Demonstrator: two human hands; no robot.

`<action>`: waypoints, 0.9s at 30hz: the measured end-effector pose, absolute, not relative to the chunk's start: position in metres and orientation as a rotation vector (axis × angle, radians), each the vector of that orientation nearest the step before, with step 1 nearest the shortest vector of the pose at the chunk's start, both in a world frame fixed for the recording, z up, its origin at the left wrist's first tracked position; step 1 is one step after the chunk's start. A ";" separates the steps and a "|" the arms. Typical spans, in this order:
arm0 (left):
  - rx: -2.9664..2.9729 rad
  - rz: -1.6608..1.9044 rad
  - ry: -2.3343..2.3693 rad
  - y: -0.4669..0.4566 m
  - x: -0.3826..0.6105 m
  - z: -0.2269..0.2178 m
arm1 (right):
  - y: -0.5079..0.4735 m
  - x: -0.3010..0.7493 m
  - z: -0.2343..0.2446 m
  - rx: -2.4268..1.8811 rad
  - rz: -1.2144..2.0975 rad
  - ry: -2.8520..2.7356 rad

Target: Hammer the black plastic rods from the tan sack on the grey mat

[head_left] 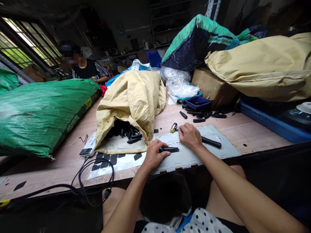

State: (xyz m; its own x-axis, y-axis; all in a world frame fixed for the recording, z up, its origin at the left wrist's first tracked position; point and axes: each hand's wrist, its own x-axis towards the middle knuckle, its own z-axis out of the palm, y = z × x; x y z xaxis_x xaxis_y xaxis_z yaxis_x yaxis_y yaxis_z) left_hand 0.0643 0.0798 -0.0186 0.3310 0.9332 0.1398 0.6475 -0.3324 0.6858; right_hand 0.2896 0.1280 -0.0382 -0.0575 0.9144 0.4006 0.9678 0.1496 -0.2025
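— What is in hand here?

— The left hand [152, 155] pinches one end of a black part [169, 149], pinning it flat on the grey mat [218, 151] at the table's near edge. The right hand [190, 136] lies over a small hammer [211, 142], fingers seemingly closed round its shaft, head resting on the mat.

— And a blow?

— I judge it calls for lifting the head and keeping the part still.

— Any writing?

— A yellow label [88, 103] on the green sack [43, 113], too blurred to read.
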 end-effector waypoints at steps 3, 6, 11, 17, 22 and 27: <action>2.054 0.728 1.397 0.080 0.064 -0.021 | 0.127 0.290 -0.038 -1.784 -0.147 -2.001; 2.045 0.724 1.445 0.080 0.065 -0.022 | 0.129 0.292 -0.038 -1.788 -0.122 -2.024; 2.031 0.734 1.504 0.083 0.069 -0.028 | 0.132 0.300 -0.026 -1.746 0.009 -2.024; 1.981 0.716 1.576 0.087 0.074 -0.028 | 0.094 0.296 0.004 -1.416 0.282 -1.840; 1.963 0.777 1.568 0.086 0.075 -0.027 | 0.060 0.279 0.002 -1.270 0.428 -1.817; 1.949 0.782 1.549 0.086 0.074 -0.028 | 0.054 0.268 -0.005 -1.257 0.418 -1.844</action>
State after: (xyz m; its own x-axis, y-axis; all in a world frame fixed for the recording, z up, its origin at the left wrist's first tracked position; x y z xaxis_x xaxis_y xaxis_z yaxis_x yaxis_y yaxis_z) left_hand 0.0741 0.0863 -0.0275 0.1769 0.9774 0.1154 0.6734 -0.2057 0.7101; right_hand 0.2682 0.0535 -0.0048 -0.1404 0.8801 0.4536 0.5981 0.4404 -0.6695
